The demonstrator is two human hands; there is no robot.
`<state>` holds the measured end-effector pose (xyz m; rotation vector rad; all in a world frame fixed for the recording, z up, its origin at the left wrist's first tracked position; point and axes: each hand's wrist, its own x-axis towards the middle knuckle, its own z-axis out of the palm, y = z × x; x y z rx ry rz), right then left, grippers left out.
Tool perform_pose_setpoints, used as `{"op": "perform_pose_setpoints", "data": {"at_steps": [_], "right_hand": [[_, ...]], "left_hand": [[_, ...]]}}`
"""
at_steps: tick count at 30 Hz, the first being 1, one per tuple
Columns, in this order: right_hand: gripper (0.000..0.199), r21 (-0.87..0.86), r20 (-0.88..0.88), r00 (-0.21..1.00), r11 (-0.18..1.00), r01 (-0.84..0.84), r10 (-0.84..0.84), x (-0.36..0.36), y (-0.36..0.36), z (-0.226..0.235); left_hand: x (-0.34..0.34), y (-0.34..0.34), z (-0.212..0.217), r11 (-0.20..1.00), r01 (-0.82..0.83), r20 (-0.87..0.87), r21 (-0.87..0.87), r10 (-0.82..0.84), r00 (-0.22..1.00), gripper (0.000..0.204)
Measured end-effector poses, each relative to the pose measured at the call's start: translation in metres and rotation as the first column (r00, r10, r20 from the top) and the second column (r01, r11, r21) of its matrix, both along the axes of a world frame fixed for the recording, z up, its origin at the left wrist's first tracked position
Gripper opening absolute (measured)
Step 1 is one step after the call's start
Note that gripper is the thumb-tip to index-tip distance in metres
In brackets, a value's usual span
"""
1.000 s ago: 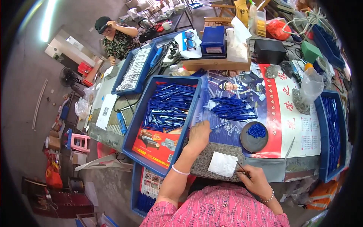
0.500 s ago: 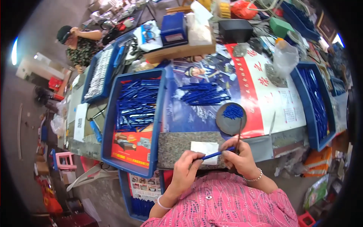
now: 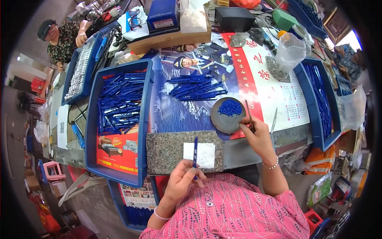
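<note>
Since the earlier frame your right hand (image 3: 259,137) has moved off the slim blue pen-like barrel (image 3: 195,150) and out to the dish, while your left hand (image 3: 182,180) has swung the barrel round so that it points to the far side. Your left thumb and forefinger pinch it towards its near end, and its far part stands over the white pad (image 3: 207,156), which lies on the speckled stone slab (image 3: 164,153) at the near edge of the bench (image 3: 238,153). Your right fingers are curled round a slim dark tool (image 3: 248,111) that points away from you; you have them at the near right rim of the round dark dish (image 3: 218,125), and I cannot tell whether their tips hold anything else. Small blue pieces (image 3: 230,107) lie heaped in the dish. Beyond and left of it, a pile of blue barrels (image 3: 197,87) rests on the poster (image 3: 242,85). To your left, a large blue tray (image 3: 144,159) holds more barrels; another blue tray (image 3: 330,140) stands right, past a pointed metal tool (image 3: 274,119).
</note>
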<state>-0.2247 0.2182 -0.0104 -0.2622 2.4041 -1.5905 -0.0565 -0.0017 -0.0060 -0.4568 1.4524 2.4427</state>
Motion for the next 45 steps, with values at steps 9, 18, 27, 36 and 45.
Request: {"op": "perform_pose_setpoints", "data": {"at_steps": [9,18,27,36,45], "right_hand": [[0.014,0.559,-0.333,0.907,0.828,-0.031,0.259,-0.027,-0.026,-0.020],[0.014,0.702,-0.324,0.864,0.711,-0.053,0.385,-0.037,-0.028,-0.022],[0.016,-0.674,0.360,0.853,0.738,-0.041,0.377,0.004,-0.017,0.019],[0.017,-0.927,0.369,0.641,0.314,0.204,0.673,0.017,-0.019,-0.011],[0.020,-0.932,0.276,0.530,0.089,0.351,0.802,0.021,-0.027,-0.021]], "left_hand": [[0.006,-0.004,0.004,0.989,-0.099,-0.043,0.106,0.104,0.994,0.020],[0.005,-0.005,0.005,0.993,-0.115,-0.032,-0.017,0.114,0.993,0.019],[-0.009,0.001,0.005,0.995,-0.070,-0.028,0.067,0.072,0.997,0.019],[-0.019,0.013,0.010,0.995,-0.004,-0.033,0.103,0.008,0.999,0.018],[-0.019,0.013,0.010,0.996,-0.002,-0.028,0.084,0.005,1.000,0.018]]}}
